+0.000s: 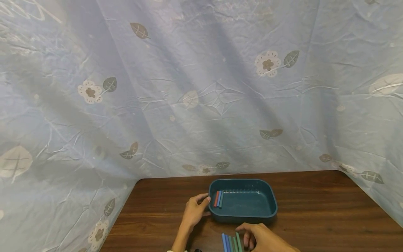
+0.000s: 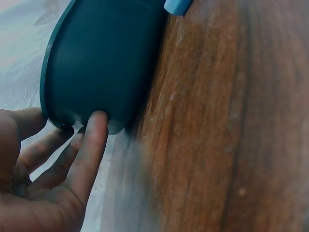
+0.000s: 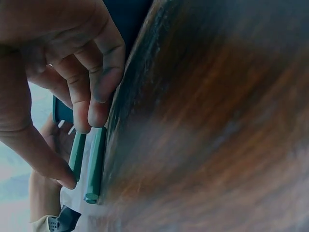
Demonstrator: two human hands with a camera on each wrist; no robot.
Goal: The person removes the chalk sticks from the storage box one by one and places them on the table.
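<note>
A teal rectangular tray (image 1: pixel 242 218) sits on the table. My left hand (image 1: pixel 194 209) is at its left end, the fingertips touching the outer wall and the thumb near the rim. Inside, against the left side, lie a red stick (image 1: pixel 216 198), a blue stick (image 1: pixel 219 198) and a green stick (image 1: pixel 221 199). In front of the tray is a row of blue sticks (image 1: pixel 224 242) and green sticks. My right hand (image 1: pixel 259 237) pinches a green stick (image 3: pixel 77 157) by its ends between thumb and fingertip. Another green stick (image 3: pixel 95 166) lies just below it.
The dark wooden table (image 1: pixel 315 210) extends to both sides of the tray. Behind and beside it hangs a pale blue curtain (image 1: pixel 201 133) with leaves and flowers. A small black object (image 1: pixel 198 250) shows by the left forearm.
</note>
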